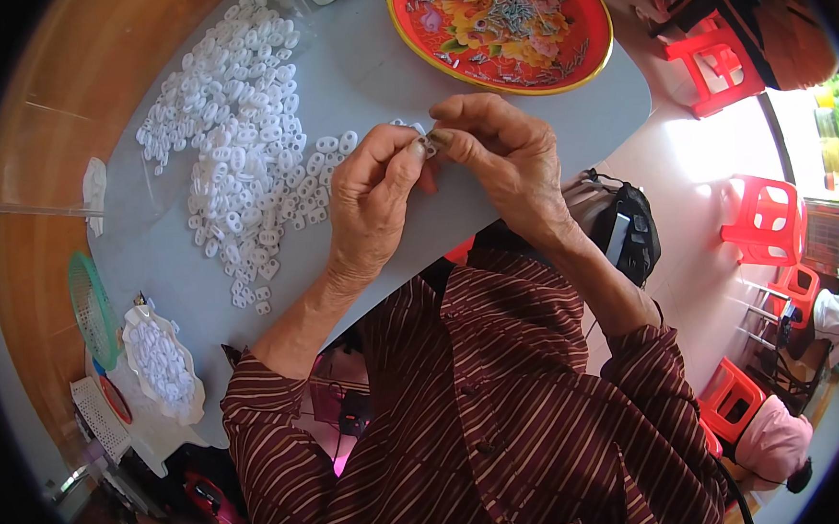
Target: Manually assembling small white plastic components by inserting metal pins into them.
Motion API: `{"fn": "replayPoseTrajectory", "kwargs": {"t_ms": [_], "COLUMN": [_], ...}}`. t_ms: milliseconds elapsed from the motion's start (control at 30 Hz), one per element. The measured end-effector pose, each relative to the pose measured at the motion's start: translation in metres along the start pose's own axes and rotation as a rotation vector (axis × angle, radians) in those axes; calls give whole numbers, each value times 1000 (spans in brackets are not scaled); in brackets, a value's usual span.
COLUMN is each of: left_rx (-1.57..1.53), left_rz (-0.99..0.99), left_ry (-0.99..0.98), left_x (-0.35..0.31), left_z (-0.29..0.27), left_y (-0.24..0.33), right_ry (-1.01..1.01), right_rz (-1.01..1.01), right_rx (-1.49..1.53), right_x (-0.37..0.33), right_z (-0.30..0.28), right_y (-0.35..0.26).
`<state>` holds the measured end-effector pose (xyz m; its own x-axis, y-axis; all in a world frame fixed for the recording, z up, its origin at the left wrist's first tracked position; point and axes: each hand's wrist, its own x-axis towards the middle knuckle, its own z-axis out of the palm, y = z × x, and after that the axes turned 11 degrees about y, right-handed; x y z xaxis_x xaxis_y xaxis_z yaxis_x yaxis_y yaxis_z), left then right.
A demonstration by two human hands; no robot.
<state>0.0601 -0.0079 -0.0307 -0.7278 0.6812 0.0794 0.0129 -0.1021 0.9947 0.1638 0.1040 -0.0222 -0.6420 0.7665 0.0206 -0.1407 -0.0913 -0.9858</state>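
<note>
My left hand (pixel 374 196) pinches a small white plastic piece (pixel 431 150) between thumb and fingers, above the near edge of the grey table. My right hand (pixel 514 156) meets it there, thumb tip against the piece and index finger arched above; whatever else its fingers grip is too small to make out. Beside my left hand spreads a large heap of white oval plastic pieces (pixel 240 158), many with two holes. Beyond my right hand lies a round red tray (pixel 413 46) with a flower pattern and a yellow rim, strewn with small metal pins (pixel 517 13).
At the left, a scalloped white dish (pixel 194 410) holds more white pieces, near a green mesh basket (pixel 86 306). A black bag (pixel 637 239) stands right of the grey table (pixel 371 92). Red plastic stools (pixel 765 220) and seated people (pixel 774 440) are farther right.
</note>
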Motion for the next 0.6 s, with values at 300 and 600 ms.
{"fn": "replayPoseTrajectory", "kwargs": {"t_ms": [300, 600], "left_rx": [8, -7], "left_rz": [18, 48], "left_ry": [-58, -34], "left_x": [2, 1], "left_z": [-3, -3], "left_y": [-2, -3], "right_ry": [-142, 23], "right_rz": [-51, -237], "right_rx": [-254, -424], "right_x": [12, 7], "right_z": [-10, 4], "right_y": [-11, -8]}}
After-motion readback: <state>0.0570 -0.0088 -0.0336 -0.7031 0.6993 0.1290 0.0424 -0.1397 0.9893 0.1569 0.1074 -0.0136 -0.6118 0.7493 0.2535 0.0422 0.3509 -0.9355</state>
